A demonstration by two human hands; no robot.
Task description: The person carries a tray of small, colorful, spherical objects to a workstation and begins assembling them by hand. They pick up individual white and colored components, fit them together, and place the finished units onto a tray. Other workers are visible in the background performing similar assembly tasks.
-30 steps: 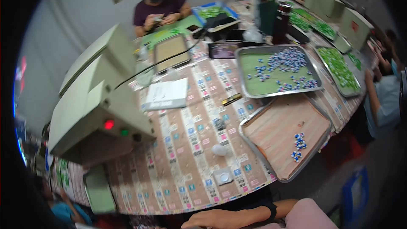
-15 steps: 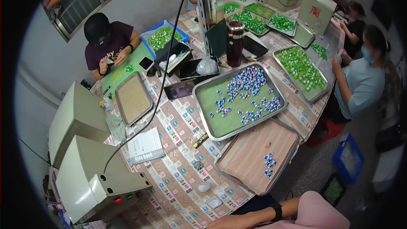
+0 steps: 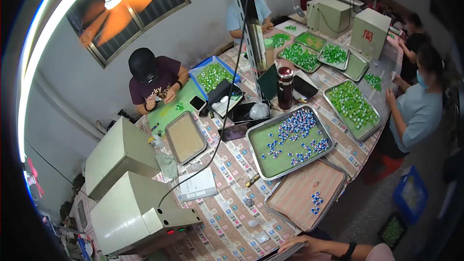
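What looks like my left hand comes in at the lower right, a black band around its wrist and a pink sleeve behind it. Its fingers are closed on a flat grey thing, cut off by the lower edge; I cannot make out its kind. My right hand is outside the picture. Just beyond the hand lies a cloth-lined metal tray with several small blue-and-white pieces. A green-lined metal tray overlaps its far side and carries many more such pieces.
Beige box machines stand at the left. A notebook, an empty-looking tray, a dark red flask and a metal post occupy the table. Co-workers sit around it near trays of green pieces. A black cable hangs across the view.
The view has swung, so the table sits farther right and lower, and a fan and lamp show at upper left. My hand has shifted right, and the flat grey thing in it now shows.
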